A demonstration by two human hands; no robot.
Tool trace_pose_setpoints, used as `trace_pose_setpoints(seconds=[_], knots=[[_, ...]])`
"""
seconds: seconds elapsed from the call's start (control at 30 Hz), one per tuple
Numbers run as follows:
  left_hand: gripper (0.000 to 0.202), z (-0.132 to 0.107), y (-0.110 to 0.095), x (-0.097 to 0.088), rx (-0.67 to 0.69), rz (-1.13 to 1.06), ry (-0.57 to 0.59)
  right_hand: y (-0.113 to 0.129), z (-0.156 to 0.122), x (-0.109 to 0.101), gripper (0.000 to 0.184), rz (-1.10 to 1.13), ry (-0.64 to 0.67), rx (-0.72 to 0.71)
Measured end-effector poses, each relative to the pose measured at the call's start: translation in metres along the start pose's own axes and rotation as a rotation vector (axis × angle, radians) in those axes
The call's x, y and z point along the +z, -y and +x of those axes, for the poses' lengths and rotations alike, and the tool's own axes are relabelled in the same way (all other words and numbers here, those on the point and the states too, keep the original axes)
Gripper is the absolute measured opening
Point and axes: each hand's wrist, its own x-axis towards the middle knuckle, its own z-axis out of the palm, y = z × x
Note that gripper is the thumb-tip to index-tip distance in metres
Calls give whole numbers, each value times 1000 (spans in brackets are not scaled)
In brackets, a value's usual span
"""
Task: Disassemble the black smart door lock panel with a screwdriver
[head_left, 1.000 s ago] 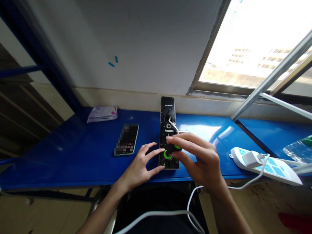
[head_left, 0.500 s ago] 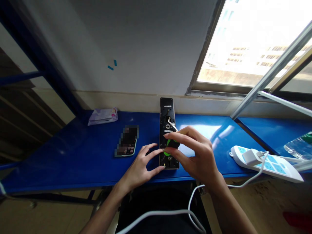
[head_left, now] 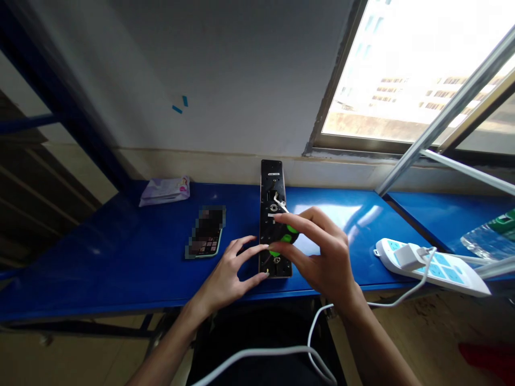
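A long black panel (head_left: 272, 187) with exposed parts and a white wire lies on the blue table (head_left: 120, 257), pointing away from me. My right hand (head_left: 322, 257) pinches a black and green tool (head_left: 284, 235) over the panel's near half. My left hand (head_left: 231, 271) rests on the table with fingers spread, fingertips touching the panel's left edge near its front end.
A phone (head_left: 204, 238) lies left of the panel, a purple tissue pack (head_left: 164, 190) at the back left. A white and blue power strip (head_left: 432, 267) with a plugged charger sits at the right; its white cable (head_left: 281, 351) runs under my arms. A window is at the upper right.
My right hand has turned the tool slightly and shifted a little up the panel. The left hand has stayed at the panel's edge.
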Motion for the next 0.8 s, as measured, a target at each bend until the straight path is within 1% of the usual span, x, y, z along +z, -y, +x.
trace_pose_setpoints(seconds=[0.1,0.13,0.17,0.2,0.27,0.33,0.4,0.43,0.53,0.57,0.6,0.63,0.73,0.77,0.8], knots=[[53,1,-1,-1,-6,-4,0,-1,-2,-5,52,143,138,30],[53,1,-1,-1,-6,-5,-1,-2,-3,-5,57,212,180,37],[53,1,-1,-1,-5,-8,-2,-2,-4,-5,59,274,196,40],[53,2,-2,-1,-4,-12,-1,-3,-4,-4,58,314,180,41],[53,1,-2,-1,-8,-21,5,-4,-6,0,51,310,81,48],[55,1,-2,-1,-17,-28,15,-4,-7,4,45,238,-29,49],[55,0,-2,-1,-21,-25,20,-3,-6,6,42,166,-69,53],[54,0,-1,-1,-19,-21,19,-2,-6,5,41,158,-49,55],[52,0,0,0,-9,-7,4,-2,-4,3,50,257,109,55],[52,0,0,0,-4,-6,-1,-3,-3,2,52,307,142,49],[52,0,0,0,2,-8,-5,-3,-3,2,52,342,145,42],[53,0,1,1,5,-11,-8,-3,-3,3,49,352,117,36],[55,0,0,1,0,-21,-13,-3,-4,6,40,252,-60,53],[55,0,0,1,-4,-22,-11,-3,-5,6,38,209,-96,69],[55,0,0,0,-8,-20,-9,-2,-6,6,38,180,-103,85]])
